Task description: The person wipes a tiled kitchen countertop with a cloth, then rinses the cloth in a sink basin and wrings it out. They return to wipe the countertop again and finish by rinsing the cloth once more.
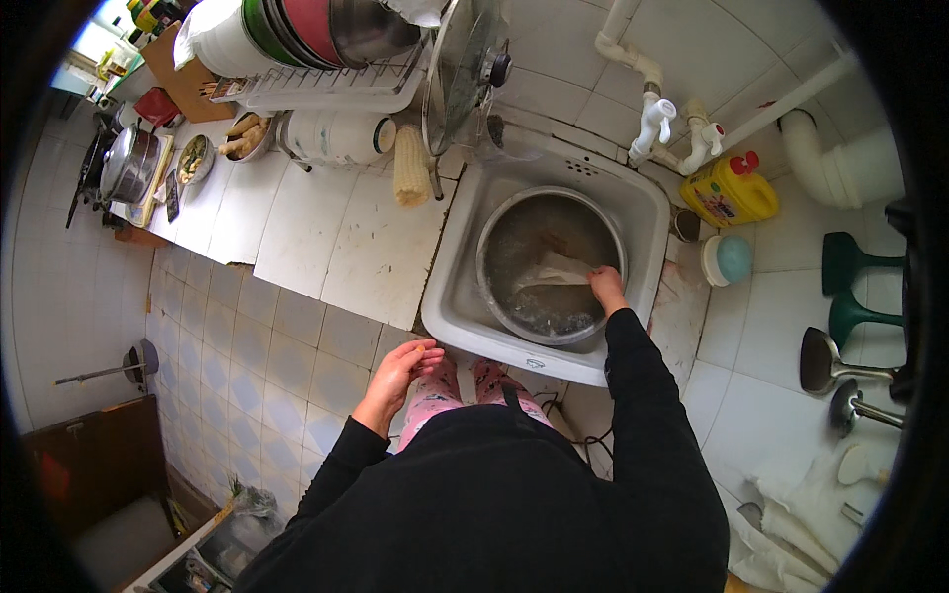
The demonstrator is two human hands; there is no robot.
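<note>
A round metal basin point(485, 300) of murky water stands in the white sink point(458, 278). My right hand point(608, 287) grips one end of a pale, flat cloth-like piece point(561, 270) at the basin's right side; the rest of that piece lies in the water. Its exact kind I cannot tell. My left hand point(404, 374) hangs in front of the sink's near left corner, wet, its fingers loosely bent. A small orange spot shows at its fingertips, too small to name.
White taps point(654, 126) and a yellow detergent bottle point(726, 191) stand behind the sink at right. Left of it, a luffa-like sponge point(411, 167), a dish rack point(326, 93) and bowls occupy the tiled counter point(363, 237). A glass lid point(463, 81) leans near the sink.
</note>
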